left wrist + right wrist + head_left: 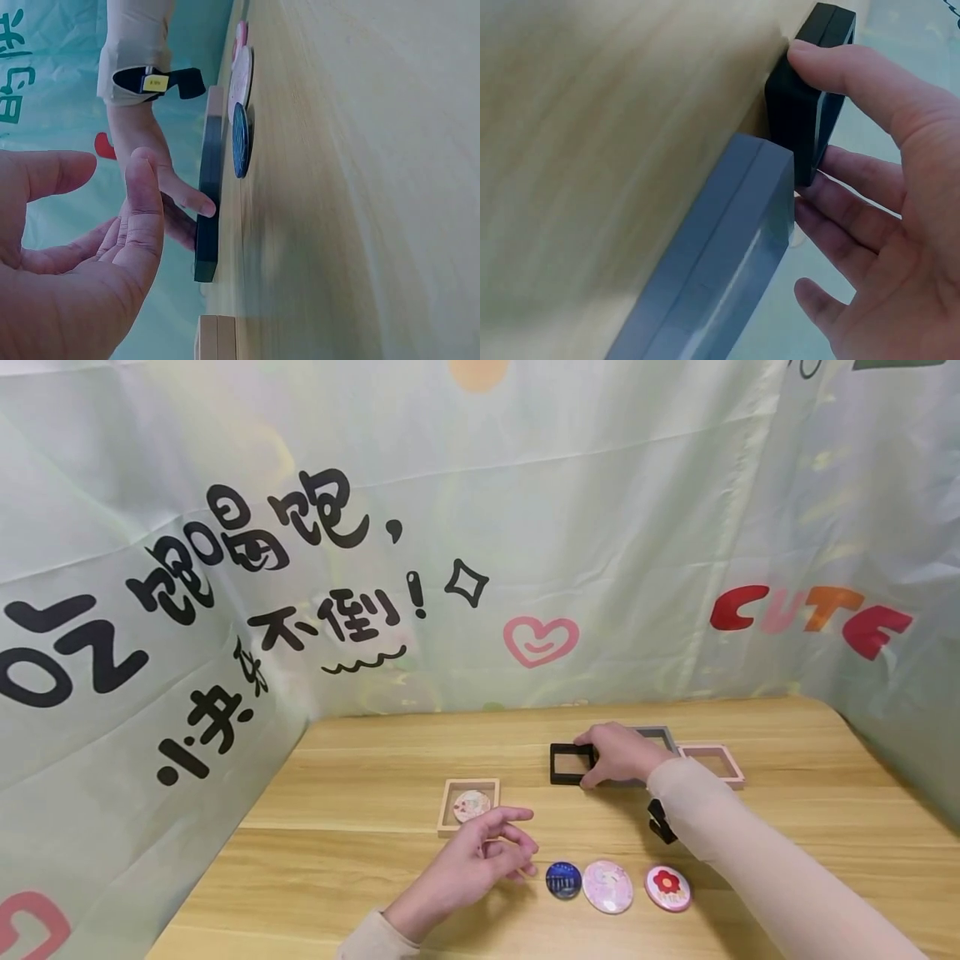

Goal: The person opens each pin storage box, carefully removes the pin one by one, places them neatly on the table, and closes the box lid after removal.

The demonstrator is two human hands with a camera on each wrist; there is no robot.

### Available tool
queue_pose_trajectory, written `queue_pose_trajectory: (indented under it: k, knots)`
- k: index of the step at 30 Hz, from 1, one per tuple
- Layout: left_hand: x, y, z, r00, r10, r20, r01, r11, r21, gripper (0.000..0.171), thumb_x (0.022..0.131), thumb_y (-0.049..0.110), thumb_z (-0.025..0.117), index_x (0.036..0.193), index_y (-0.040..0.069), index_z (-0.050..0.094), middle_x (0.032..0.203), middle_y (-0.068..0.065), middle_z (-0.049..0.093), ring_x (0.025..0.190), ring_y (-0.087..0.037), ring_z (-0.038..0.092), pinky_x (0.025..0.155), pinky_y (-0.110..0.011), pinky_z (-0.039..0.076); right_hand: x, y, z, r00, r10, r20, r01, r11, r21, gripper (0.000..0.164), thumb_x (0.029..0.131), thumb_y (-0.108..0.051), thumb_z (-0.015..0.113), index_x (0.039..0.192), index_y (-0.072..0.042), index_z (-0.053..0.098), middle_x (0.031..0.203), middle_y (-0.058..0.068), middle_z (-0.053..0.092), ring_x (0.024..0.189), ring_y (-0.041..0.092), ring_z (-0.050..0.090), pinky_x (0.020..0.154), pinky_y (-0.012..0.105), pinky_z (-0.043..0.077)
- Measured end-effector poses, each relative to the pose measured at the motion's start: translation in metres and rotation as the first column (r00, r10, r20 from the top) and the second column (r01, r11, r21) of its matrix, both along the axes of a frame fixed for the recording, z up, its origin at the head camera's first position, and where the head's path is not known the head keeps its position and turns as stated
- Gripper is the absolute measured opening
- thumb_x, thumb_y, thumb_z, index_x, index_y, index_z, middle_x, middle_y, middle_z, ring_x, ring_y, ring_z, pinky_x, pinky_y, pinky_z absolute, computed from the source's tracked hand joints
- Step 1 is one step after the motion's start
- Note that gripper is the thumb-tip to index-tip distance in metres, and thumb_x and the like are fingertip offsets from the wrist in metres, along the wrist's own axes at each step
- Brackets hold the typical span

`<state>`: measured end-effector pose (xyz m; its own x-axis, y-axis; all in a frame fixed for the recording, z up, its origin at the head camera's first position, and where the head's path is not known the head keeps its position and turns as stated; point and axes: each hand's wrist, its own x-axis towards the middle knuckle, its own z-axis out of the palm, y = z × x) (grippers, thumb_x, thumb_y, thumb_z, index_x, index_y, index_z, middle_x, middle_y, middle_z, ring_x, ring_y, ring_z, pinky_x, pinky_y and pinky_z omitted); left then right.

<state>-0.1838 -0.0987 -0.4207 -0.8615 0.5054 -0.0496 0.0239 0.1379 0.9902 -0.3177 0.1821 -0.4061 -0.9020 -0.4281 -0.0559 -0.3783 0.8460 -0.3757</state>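
My right hand [621,752] grips a small black display frame [555,764] at the back of the table. In the right wrist view, its thumb lies on one side of the black frame [795,105] and its fingers on the opposite side. A grey frame [727,225] stands right beside it, partly hidden by the hand in the head view. My left hand [480,856] is held over the table, fingers relaxed and holding nothing. Just behind the left hand is a light wooden frame [447,810] with a round patterned badge [472,806] inside.
In front lie a dark blue badge [563,880], a pink badge [608,887] and a red-flower badge [668,888] in a row. A pink frame [738,768] sits to the right of the grey one. A printed cloth [450,677] hangs behind the table.
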Motion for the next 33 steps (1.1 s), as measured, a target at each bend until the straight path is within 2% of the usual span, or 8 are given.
queue_pose_trajectory:
  k: [8,15,20,25,33]
  knots:
    - [-0.004,0.003,-0.001,1.0,-0.015,-0.009,0.015,1.0,-0.001,0.05,0.102,0.006,0.068,0.15,-0.002,0.053,0.114,-0.013,0.07,0.096,-0.027,0.077,0.087,-0.037,0.067,-0.002,0.0,0.005,1.0,0.009,0.03,-0.011,0.999,0.043,0.073,0.081,-0.026,0.096,0.141,0.005,0.066,0.143,0.025,0.068,0.133,0.046,0.062,0.109,0.057,0.056]
    - [-0.008,0.0,0.004,0.999,-0.006,-0.033,0.006,1.0,-0.018,0.05,0.101,0.006,0.069,0.148,-0.002,0.054,0.115,-0.016,0.071,0.1,-0.034,0.077,0.088,-0.038,0.067,-0.004,-0.005,0.007,0.999,0.007,0.04,-0.01,0.997,0.079,0.074,0.081,-0.028,0.096,0.142,0.003,0.066,0.143,0.025,0.068,0.131,0.045,0.064,0.107,0.056,0.057]
    - [-0.011,-0.006,0.009,0.998,0.005,-0.064,-0.008,0.999,-0.038,0.051,0.099,0.006,0.071,0.147,-0.001,0.055,0.116,-0.019,0.071,0.097,-0.026,0.076,0.091,-0.039,0.067,-0.003,-0.009,0.012,0.998,-0.016,0.058,0.009,0.994,0.105,0.073,0.081,-0.027,0.096,0.142,0.002,0.066,0.146,0.022,0.067,0.132,0.045,0.063,0.107,0.056,0.057]
    - [-0.015,-0.017,0.014,0.991,0.025,-0.131,-0.035,0.997,-0.073,0.049,0.098,0.004,0.071,0.145,0.0,0.058,0.116,-0.019,0.071,0.097,-0.017,0.072,0.089,-0.031,0.066,-0.002,-0.014,0.017,0.997,-0.029,0.066,0.021,0.992,0.125,0.071,0.081,-0.023,0.096,0.141,0.002,0.067,0.145,0.019,0.069,0.131,0.044,0.064,0.107,0.055,0.058]
    - [-0.022,-0.027,0.019,0.981,0.067,-0.183,-0.09,0.989,-0.12,0.05,0.096,0.008,0.076,0.143,0.004,0.06,0.122,-0.027,0.07,0.1,-0.018,0.073,0.086,-0.023,0.06,-0.001,-0.012,0.016,0.997,-0.05,0.062,0.042,0.99,0.134,0.072,0.081,-0.025,0.097,0.141,0.0,0.068,0.145,0.019,0.069,0.13,0.044,0.064,0.106,0.056,0.058]
